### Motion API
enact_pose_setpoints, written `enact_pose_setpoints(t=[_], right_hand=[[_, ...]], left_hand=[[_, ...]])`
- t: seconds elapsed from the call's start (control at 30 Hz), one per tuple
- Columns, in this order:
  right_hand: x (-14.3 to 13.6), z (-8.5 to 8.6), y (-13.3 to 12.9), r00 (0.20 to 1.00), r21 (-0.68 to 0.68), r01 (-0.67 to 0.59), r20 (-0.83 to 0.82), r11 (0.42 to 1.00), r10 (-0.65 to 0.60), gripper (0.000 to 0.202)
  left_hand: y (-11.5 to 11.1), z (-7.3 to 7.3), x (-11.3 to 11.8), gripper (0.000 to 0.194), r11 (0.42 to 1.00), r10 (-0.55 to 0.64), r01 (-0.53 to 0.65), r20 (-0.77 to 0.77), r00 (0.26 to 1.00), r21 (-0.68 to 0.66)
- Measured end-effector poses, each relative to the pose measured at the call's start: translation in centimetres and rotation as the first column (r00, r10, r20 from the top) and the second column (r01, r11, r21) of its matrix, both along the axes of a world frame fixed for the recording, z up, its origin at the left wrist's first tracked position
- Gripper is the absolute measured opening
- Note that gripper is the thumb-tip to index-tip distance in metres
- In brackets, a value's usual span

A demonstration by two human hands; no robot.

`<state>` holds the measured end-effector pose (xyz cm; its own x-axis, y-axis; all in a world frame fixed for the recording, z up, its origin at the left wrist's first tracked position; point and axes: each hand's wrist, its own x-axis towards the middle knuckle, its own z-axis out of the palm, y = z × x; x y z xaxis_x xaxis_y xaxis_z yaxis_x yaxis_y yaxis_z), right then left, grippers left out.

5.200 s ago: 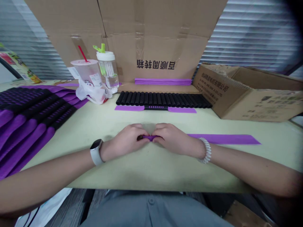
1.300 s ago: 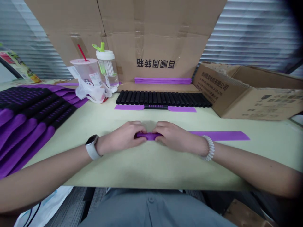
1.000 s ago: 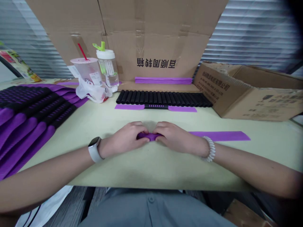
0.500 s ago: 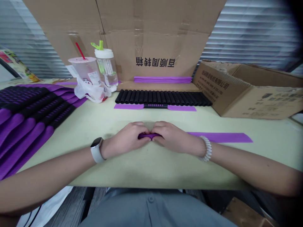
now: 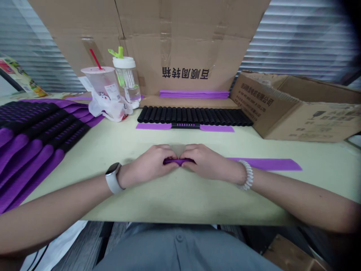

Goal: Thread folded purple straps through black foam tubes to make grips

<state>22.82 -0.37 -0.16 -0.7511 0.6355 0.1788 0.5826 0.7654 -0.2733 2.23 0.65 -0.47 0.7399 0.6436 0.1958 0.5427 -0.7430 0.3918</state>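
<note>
A pale green flat tabletop [image 5: 135, 205] spans the frame. At its centre, the bare left hand [image 5: 150, 165] and bare right hand [image 5: 204, 162] pinch a long purple fabric strip [image 5: 273, 164], which reaches toward the right edge.

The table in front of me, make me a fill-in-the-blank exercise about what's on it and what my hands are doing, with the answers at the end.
The left hand and right hand both hold a strip that is coloured ____.
The watch is worn on the ____ wrist.
The straw in the cup is coloured ____.
The open box stands at the ____ end of the row of black tubes.

Missing words, in order: purple; left; red; right.
</note>
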Motion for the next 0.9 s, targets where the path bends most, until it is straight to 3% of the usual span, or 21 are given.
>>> enact_pose_setpoints(t=[0.67,0.9], right_hand=[[1.2,0.7,0.1,0.998,-0.06,0.065,0.031,0.996,-0.064,0.017],[0.8,0.3,0.1,0.997,-0.017,0.072,0.027,0.997,-0.072,0.014]], left_hand=[[0.7,0.6,-0.8,0.009,0.998,0.05,-0.05,0.004,0.999,-0.04],[0.3,0.4,-0.1,0.008,0.995,0.096,-0.095,0.023,0.995,-0.031]])
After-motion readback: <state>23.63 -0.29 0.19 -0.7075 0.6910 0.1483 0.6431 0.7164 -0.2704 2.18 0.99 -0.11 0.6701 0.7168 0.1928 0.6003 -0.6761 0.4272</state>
